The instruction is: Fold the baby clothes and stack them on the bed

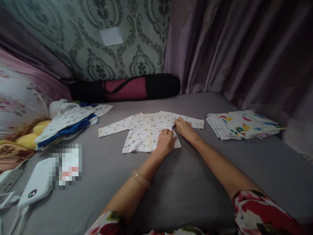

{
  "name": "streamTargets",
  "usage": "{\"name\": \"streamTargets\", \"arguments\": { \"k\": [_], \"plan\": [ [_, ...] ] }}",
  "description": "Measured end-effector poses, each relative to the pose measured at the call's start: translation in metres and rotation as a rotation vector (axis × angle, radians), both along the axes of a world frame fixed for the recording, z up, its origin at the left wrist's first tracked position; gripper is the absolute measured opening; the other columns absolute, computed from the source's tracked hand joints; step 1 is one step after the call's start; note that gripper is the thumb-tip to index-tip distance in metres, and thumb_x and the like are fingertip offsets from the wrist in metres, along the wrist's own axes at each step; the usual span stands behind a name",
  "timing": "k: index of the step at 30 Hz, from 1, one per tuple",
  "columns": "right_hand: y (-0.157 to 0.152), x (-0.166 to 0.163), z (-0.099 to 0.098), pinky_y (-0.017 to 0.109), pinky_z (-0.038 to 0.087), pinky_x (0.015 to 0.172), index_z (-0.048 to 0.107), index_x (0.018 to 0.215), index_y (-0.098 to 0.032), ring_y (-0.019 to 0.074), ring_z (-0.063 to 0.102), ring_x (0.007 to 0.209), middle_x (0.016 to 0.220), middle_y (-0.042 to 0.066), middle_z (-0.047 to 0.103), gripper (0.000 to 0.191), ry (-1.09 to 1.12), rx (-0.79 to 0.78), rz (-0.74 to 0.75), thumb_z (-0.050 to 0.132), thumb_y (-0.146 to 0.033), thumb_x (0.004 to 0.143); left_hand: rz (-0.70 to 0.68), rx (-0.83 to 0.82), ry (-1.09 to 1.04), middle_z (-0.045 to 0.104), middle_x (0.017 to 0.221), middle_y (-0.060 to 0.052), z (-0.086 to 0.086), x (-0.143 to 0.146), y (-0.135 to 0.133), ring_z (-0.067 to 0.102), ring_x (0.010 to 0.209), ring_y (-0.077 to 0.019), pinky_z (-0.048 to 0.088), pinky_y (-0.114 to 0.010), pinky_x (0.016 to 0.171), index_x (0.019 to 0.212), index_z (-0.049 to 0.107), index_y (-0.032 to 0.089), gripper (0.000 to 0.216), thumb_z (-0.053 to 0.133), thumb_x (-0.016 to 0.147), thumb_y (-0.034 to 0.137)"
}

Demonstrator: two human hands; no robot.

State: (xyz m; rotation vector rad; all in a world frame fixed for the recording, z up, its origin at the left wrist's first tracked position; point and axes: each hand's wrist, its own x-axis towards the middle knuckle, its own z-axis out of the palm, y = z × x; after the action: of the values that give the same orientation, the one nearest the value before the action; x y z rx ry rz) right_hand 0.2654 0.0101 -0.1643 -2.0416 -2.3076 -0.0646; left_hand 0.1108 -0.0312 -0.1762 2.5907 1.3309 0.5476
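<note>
A small white baby shirt [140, 132] with a scattered print and a pale front placket lies spread flat on the grey bed sheet [190, 186], both long sleeves stretched out sideways. My left hand [167, 142] rests on its lower right part, fingers curled and closed on the cloth near the side edge. Just beyond it, my right hand [184, 128] has its fingers closed at the underarm, where the right sleeve meets the body. The cloth between my fingers is mostly hidden by the hands.
Folded colourful-print cloths [244, 124] lie at the right. Baby clothes [69, 120] are piled at the left beside yellow plush toys [36, 133]. A white power bank [40, 181] with cables sits at the front left, near a blurred item. A black and maroon long bag [127, 88] lies along the wall.
</note>
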Motion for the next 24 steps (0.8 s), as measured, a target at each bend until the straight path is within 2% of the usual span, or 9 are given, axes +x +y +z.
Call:
{"name": "streamTargets", "arguments": {
  "k": [4, 9, 13, 16, 18, 20, 22, 24],
  "plan": [
    [0.007, 0.008, 0.004, 0.03, 0.04, 0.082, 0.054, 0.117, -0.017, 0.0213, 0.056, 0.101, 0.12, 0.012, 0.053, 0.034, -0.043, 0.012, 0.053, 0.029, -0.012, 0.095, 0.048, 0.039, 0.041, 0.052, 0.124, -0.016, -0.016, 0.007, -0.003, 0.048, 0.115, -0.0274, 0.039, -0.043, 0.1, 0.125, 0.046, 0.012, 0.043, 0.046, 0.092, 0.039],
    [0.011, 0.015, 0.002, 0.03, 0.04, 0.085, 0.057, 0.113, -0.015, 0.0229, 0.051, 0.108, 0.117, 0.013, 0.056, 0.032, -0.061, 0.073, 0.121, 0.031, -0.01, 0.094, -0.006, 0.078, 0.15, 0.038, 0.146, -0.018, -0.024, 0.008, -0.008, 0.031, 0.137, -0.0314, 0.024, -0.047, 0.113, 0.138, 0.038, 0.007, 0.054, 0.029, 0.097, 0.041],
    [0.011, 0.011, 0.004, 0.033, 0.038, 0.091, 0.06, 0.111, -0.015, 0.0244, 0.05, 0.111, 0.116, 0.013, 0.059, 0.034, -0.017, 0.054, 0.056, 0.033, -0.009, 0.092, -0.071, 0.072, 0.177, 0.031, 0.15, -0.021, -0.025, 0.015, -0.022, 0.024, 0.141, -0.0315, 0.02, -0.046, 0.115, 0.142, 0.033, 0.001, 0.065, 0.022, 0.097, 0.048],
    [0.013, -0.009, 0.006, 0.037, 0.035, 0.097, 0.061, 0.112, -0.012, 0.0264, 0.049, 0.115, 0.118, 0.016, 0.059, 0.037, 0.014, 0.065, 0.006, 0.031, -0.009, 0.091, -0.08, 0.03, 0.162, 0.031, 0.15, -0.023, -0.021, 0.025, -0.035, 0.023, 0.141, -0.0324, 0.02, -0.046, 0.115, 0.142, 0.032, -0.001, 0.073, 0.023, 0.095, 0.055],
    [0.016, -0.03, 0.003, 0.036, 0.031, 0.104, 0.056, 0.122, -0.011, 0.0247, 0.045, 0.123, 0.13, 0.016, 0.054, 0.039, 0.085, 0.04, 0.08, 0.03, -0.013, 0.093, -0.118, 0.003, 0.157, 0.035, 0.148, -0.023, -0.018, 0.029, -0.043, 0.026, 0.141, -0.0318, 0.019, -0.046, 0.115, 0.141, 0.033, 0.0, 0.072, 0.026, 0.095, 0.055],
    [0.02, -0.05, -0.003, 0.036, 0.025, 0.11, 0.044, 0.136, -0.01, 0.0237, 0.034, 0.134, 0.145, 0.014, 0.041, 0.045, 0.17, -0.053, 0.156, 0.029, -0.023, 0.096, -0.192, -0.018, 0.167, 0.039, 0.145, -0.023, -0.015, 0.031, -0.051, 0.028, 0.14, -0.0306, 0.017, -0.046, 0.115, 0.139, 0.037, 0.001, 0.066, 0.029, 0.095, 0.05],
    [0.021, -0.064, -0.011, 0.039, 0.016, 0.115, 0.031, 0.145, -0.008, 0.0252, 0.019, 0.142, 0.154, 0.014, 0.026, 0.056, 0.217, -0.154, 0.156, 0.025, -0.037, 0.098, -0.284, -0.03, 0.175, 0.042, 0.143, -0.022, -0.011, 0.028, -0.059, 0.03, 0.139, -0.0289, 0.015, -0.046, 0.116, 0.137, 0.039, 0.002, 0.059, 0.03, 0.096, 0.044],
    [0.021, -0.07, -0.018, 0.042, 0.009, 0.116, 0.025, 0.148, -0.008, 0.0257, 0.009, 0.145, 0.157, 0.014, 0.018, 0.063, 0.221, -0.192, 0.139, 0.021, -0.046, 0.097, -0.388, -0.044, 0.148, 0.044, 0.142, -0.021, -0.005, 0.021, -0.068, 0.032, 0.138, -0.0276, 0.015, -0.044, 0.117, 0.135, 0.041, 0.003, 0.058, 0.031, 0.096, 0.044]
  ]
}}
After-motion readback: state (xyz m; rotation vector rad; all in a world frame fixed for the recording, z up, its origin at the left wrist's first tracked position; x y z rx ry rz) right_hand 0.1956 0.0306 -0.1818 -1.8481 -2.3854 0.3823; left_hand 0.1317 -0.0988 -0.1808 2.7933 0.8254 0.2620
